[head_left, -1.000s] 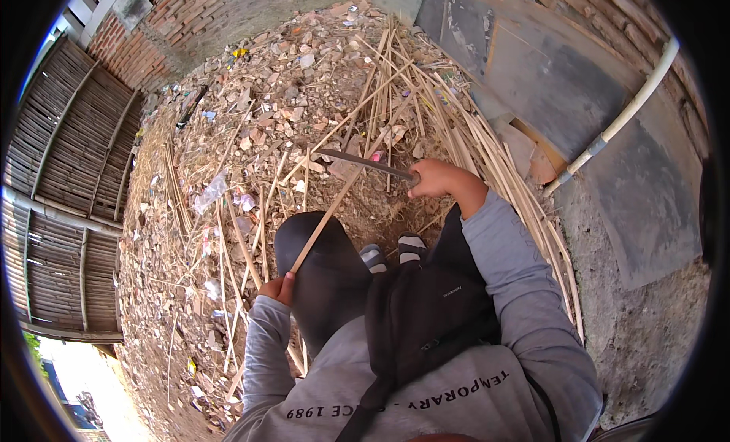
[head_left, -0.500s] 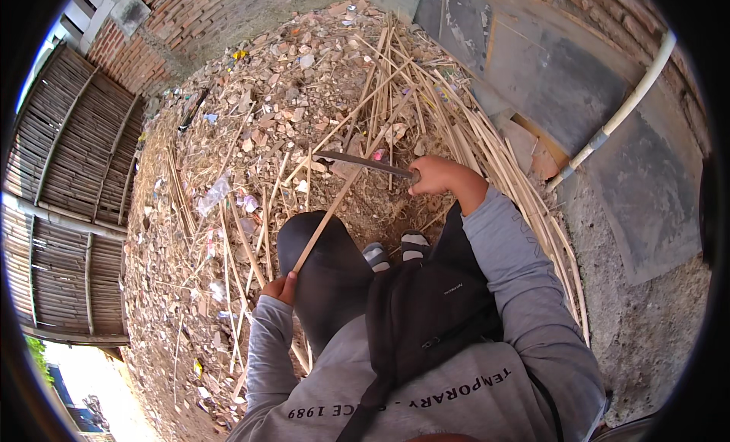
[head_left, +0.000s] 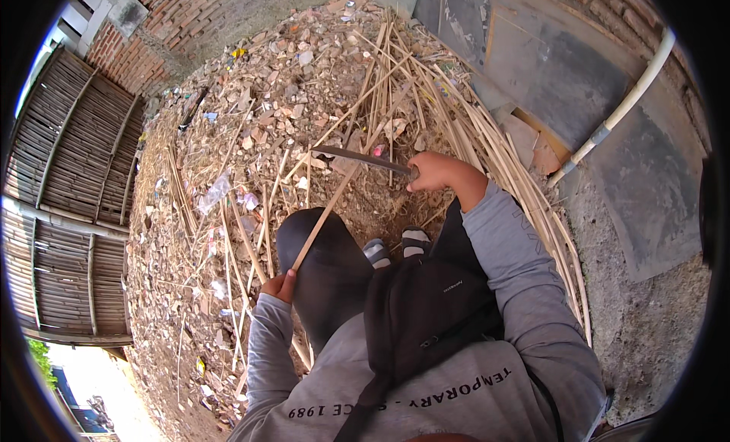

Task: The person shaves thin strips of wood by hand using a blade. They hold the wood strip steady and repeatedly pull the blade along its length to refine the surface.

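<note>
My left hand [head_left: 280, 285] is closed around the near end of a long, pale bamboo strip [head_left: 323, 217]. The strip slants away over my left knee, up and to the right. My right hand [head_left: 437, 172] grips the handle of a long-bladed knife [head_left: 357, 157], whose dark blade points left. Seen from above, the blade crosses the strip beyond my knees; whether the two touch, I cannot tell. Most of the knife's handle is hidden inside my fist.
Many bamboo strips [head_left: 498, 164] lie in a long pile on my right, with more scattered at left. Rubble and litter [head_left: 266, 100] cover the ground. Grey sheets [head_left: 563, 77] and a pale pole [head_left: 627, 100] stand at right, a bamboo fence [head_left: 72, 138] at left.
The knife and my right hand have shifted very slightly away from me. My left hand keeps its hold on the bamboo strip, almost unmoved.
</note>
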`<state>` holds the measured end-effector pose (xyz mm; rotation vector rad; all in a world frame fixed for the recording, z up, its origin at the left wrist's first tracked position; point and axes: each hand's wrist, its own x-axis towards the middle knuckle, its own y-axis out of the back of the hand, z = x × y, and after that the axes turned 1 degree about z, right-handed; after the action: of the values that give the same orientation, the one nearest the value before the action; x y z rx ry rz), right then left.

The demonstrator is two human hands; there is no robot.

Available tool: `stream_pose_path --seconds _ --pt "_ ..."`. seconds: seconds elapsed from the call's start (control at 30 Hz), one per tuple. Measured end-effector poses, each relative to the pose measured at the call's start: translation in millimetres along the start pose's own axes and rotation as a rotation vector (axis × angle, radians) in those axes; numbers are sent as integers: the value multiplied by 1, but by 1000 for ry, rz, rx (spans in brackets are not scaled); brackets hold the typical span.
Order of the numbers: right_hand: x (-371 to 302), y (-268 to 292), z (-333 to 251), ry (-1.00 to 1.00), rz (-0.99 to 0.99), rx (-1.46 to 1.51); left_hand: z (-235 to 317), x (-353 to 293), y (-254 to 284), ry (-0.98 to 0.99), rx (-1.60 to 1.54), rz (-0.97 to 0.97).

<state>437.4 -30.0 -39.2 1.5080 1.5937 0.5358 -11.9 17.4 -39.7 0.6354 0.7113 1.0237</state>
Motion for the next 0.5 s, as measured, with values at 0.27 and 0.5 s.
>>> stream_pose_path --seconds 0.27,0.5 --pt "1 -3 5 32 18 25 -4 3 1 36 -19 -33" --pt "-1 0 1 24 -2 13 -11 5 1 65 -26 -54"
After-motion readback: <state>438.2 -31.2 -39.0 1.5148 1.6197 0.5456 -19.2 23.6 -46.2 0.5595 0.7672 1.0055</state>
